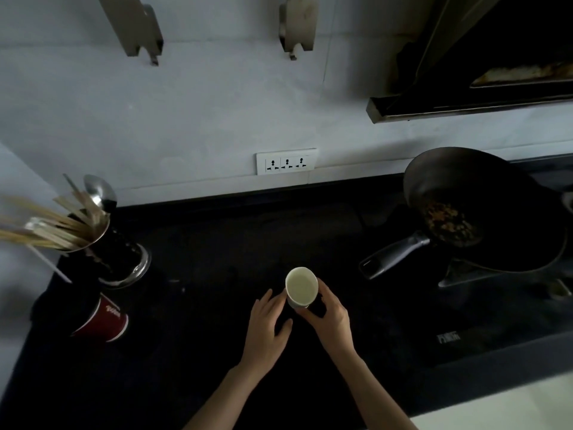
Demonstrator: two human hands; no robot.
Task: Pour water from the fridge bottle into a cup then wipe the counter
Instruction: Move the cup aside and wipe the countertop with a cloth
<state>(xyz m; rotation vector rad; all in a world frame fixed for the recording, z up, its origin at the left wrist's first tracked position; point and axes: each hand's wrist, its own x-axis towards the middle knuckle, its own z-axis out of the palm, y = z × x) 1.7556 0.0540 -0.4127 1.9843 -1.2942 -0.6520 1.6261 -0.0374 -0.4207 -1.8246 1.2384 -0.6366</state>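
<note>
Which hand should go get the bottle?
Probably the left hand: its straight fingers only touch the cup, while the right hand curls round it. No bottle is in view.

— What hems in the dark worktop [201, 352]?
— A utensil holder [124, 256] and red cup [104, 319] crowd the left edge; a frying pan [483, 212], its handle [393, 256] jutting inward, blocks the right.
— And between them?
— Open surface runs from the front edge to the back wall, save one paper cup [301, 287].

Illegible white script on the red cup [104, 319]; blurred marking on the cooktop [448, 336].
</note>
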